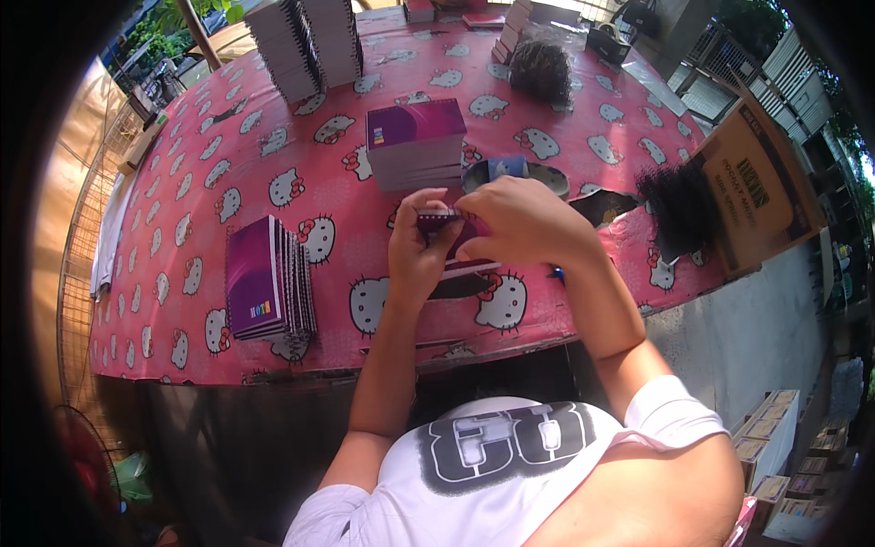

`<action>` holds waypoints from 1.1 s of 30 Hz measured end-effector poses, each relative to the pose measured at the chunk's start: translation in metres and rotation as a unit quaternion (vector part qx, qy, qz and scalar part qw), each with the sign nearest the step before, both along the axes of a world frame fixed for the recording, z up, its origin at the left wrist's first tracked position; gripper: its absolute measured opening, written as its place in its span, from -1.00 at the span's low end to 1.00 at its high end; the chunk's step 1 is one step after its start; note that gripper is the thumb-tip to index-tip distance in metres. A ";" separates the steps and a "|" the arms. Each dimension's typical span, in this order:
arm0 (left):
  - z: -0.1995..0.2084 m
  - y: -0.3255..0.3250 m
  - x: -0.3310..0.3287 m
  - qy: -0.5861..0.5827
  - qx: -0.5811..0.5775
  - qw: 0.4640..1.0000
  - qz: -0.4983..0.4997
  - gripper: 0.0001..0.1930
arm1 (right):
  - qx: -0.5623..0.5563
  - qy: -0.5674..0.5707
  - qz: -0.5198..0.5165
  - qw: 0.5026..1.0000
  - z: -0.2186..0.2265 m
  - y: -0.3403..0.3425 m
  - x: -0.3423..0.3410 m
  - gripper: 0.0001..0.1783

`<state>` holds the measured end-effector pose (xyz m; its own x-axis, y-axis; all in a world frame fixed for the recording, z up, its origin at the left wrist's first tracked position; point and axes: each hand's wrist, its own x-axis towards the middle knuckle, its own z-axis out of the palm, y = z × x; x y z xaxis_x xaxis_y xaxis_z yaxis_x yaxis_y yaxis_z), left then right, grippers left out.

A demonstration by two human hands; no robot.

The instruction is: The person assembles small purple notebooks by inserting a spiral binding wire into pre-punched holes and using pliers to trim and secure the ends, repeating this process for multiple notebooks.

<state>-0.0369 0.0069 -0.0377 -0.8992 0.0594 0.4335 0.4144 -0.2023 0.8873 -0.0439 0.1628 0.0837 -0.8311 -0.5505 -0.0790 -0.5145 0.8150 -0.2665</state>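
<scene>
Above the front part of the table, my left hand (416,251) grips a small purple-covered notebook (436,217) whose edge shows a row of punched holes. My right hand (524,217) bends over the same notebook from the right, fingers closed at its edge; its fingertips are partly hidden, so any coil in them cannot be made out. Just beyond my hands stands a pile of unbound purple-covered notebooks (416,146). A roll of tape or similar round item (508,168) lies behind my right hand. To the left sits a stack of spiral-bound purple notebooks (260,281).
A pink cartoon-patterned cloth (182,219), torn in places, covers the table. At the right, black binding coils (673,210) spill from an open cardboard box (752,187). Another bundle of black coils (540,75) lies farther back. Tall stacks of bound notebooks (284,50) stand at the far left.
</scene>
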 end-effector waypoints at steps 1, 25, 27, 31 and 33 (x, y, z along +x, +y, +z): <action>0.011 0.002 -0.001 -0.003 0.016 1.000 -0.014 -0.64 | 0.046 -0.034 0.010 0.998 -0.001 -0.004 -0.007 -0.48; 0.011 -0.020 0.014 -0.123 0.083 0.987 0.062 -0.71 | -0.250 0.174 0.002 0.953 -0.002 0.000 0.024 -0.46; 0.019 -0.018 0.015 -0.177 0.088 0.979 0.045 -0.72 | -0.309 0.214 -0.072 0.924 0.000 0.025 0.050 -0.44; 0.014 -0.017 0.012 -0.038 0.136 0.990 0.012 -0.74 | -0.242 0.234 -0.196 0.921 -0.056 0.084 0.089 -0.35; 0.034 -0.010 0.021 0.068 0.124 0.986 0.083 -0.75 | -0.141 0.176 -0.251 0.941 -0.097 0.104 0.107 -0.31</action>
<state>-0.0162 -0.0032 -0.0037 -0.8195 -0.2077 0.5341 0.5727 -0.3258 0.7522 0.0631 0.2665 -0.0138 -0.9393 -0.0387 0.3408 -0.1802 0.9011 -0.3943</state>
